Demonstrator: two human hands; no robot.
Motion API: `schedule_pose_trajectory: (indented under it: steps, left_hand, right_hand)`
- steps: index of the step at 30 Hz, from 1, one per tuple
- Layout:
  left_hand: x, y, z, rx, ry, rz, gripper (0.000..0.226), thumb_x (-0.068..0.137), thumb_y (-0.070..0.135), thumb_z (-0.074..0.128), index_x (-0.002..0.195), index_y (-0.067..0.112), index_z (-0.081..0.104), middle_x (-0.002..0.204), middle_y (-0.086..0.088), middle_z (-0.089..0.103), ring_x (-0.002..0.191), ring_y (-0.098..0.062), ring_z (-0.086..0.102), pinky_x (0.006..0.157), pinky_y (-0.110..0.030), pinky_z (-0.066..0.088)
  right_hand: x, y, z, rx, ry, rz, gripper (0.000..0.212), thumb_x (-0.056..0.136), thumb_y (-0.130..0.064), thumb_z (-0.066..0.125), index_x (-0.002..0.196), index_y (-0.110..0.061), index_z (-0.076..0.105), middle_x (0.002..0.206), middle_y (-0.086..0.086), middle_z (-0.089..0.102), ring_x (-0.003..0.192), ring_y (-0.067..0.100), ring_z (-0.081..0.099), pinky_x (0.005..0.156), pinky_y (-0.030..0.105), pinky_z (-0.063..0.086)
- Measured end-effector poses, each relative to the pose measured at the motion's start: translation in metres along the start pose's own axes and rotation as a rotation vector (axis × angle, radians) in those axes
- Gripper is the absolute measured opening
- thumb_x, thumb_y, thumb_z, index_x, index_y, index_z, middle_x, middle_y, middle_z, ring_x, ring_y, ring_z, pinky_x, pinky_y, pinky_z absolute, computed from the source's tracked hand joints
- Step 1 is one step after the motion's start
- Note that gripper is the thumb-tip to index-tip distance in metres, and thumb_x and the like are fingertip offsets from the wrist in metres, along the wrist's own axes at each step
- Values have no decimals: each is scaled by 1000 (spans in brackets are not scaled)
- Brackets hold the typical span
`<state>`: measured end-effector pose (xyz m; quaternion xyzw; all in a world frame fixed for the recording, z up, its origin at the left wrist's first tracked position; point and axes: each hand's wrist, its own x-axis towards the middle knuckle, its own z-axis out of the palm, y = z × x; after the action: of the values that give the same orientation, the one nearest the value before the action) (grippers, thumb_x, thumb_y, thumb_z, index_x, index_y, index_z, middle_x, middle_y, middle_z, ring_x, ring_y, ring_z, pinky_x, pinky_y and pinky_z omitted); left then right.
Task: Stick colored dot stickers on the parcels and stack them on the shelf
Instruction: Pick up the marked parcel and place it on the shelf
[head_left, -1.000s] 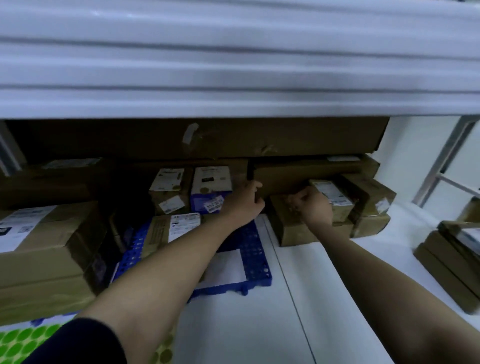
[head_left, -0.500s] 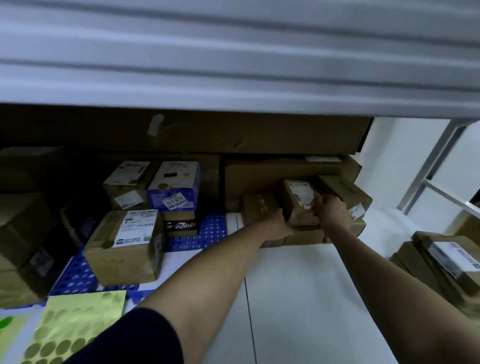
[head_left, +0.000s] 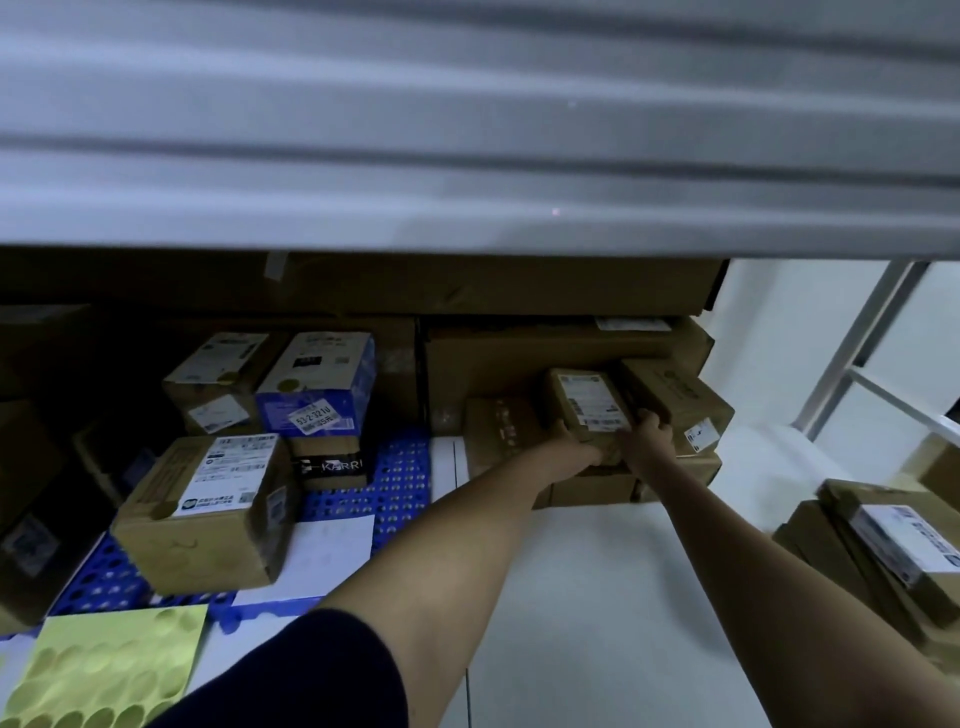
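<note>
A small brown parcel (head_left: 587, 402) with a white label on top sits tilted on a stack of cardboard parcels (head_left: 592, 488) at the back of the white shelf floor (head_left: 597, 597). My left hand (head_left: 582, 452) grips its near left corner and my right hand (head_left: 647, 434) grips its near right corner. A flat brown parcel (head_left: 498, 431) lies just to its left, another (head_left: 675, 395) to its right. A yellow-green sheet of dot stickers (head_left: 104, 670) lies at the bottom left.
A shelf board (head_left: 467, 156) overhangs the top half of the view. On a blue perforated mat (head_left: 395, 488) at the left stand several labelled parcels, one blue (head_left: 322, 389). More parcels (head_left: 893, 540) are stacked at the right, by a metal upright (head_left: 857, 343).
Both hands have moved from the flat parcel onto the small labelled parcel and taken hold of it. The view has shifted, bringing the sticker sheet and left parcels further in.
</note>
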<state>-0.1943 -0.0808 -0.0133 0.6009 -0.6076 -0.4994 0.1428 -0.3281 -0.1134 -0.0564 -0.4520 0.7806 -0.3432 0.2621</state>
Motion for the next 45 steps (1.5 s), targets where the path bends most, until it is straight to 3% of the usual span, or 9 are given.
schedule_pose_trajectory:
  steps: [10,14,21,25,28,31,34,41,45]
  left_hand:
    - [6,6,6,-276,-20,-18,57,95,19,48,148,15,25,151,-9,28,137,-25,29,112,-32,28]
    - [6,5,-2,-409,2,-38,13,92,24,51,102,16,54,130,-7,47,121,-22,43,110,-34,33]
    - [13,3,-2,-537,27,-45,5,84,25,56,81,21,56,124,-13,54,116,-29,48,106,-41,39]
    - [12,-3,1,-585,19,-7,20,85,22,52,103,16,57,122,-14,56,110,-29,52,101,-40,43]
    - [4,-7,3,-657,22,90,47,86,16,50,133,19,44,123,-11,54,110,-26,52,95,-37,45]
    - [-9,-11,2,-670,52,194,55,88,13,50,141,22,35,129,-9,50,114,-24,49,92,-34,44]
    - [-29,-21,0,-645,63,337,53,91,8,48,141,18,34,130,-4,47,110,-15,49,84,-22,44]
    - [-72,-53,-15,-593,155,421,41,94,10,51,130,22,36,106,18,48,105,-7,49,84,-17,43]
    - [-86,-87,-60,-525,169,481,26,93,4,48,109,25,51,107,8,57,110,-16,55,84,-18,46]
  right_hand:
    - [18,11,4,395,-131,128,64,91,-21,61,144,-3,31,137,20,47,122,35,50,100,47,47]
    - [25,18,5,344,-61,93,43,92,-22,53,132,-8,49,130,18,52,111,34,56,95,49,51]
    - [-4,0,0,334,59,29,42,96,-29,50,135,-11,51,138,12,34,118,32,47,106,44,41]
    - [-16,-6,-2,397,164,2,47,91,-33,53,135,-16,47,134,12,40,121,32,45,106,50,40]
    - [-26,-9,-1,520,167,3,50,80,-49,52,125,-30,43,126,5,53,114,27,53,99,53,43]
    - [-41,-12,3,727,192,-18,51,76,-54,54,122,-34,43,123,0,57,112,22,57,97,49,48]
    - [-58,-19,10,920,209,-50,44,90,-36,60,129,-22,42,125,4,56,113,20,57,96,41,51]
    - [-82,-43,24,944,228,-72,44,87,-25,67,123,-21,41,124,8,52,110,22,58,92,42,54]
    - [-97,-58,35,956,157,-72,37,93,-24,57,127,-19,43,113,2,55,101,18,58,81,33,53]
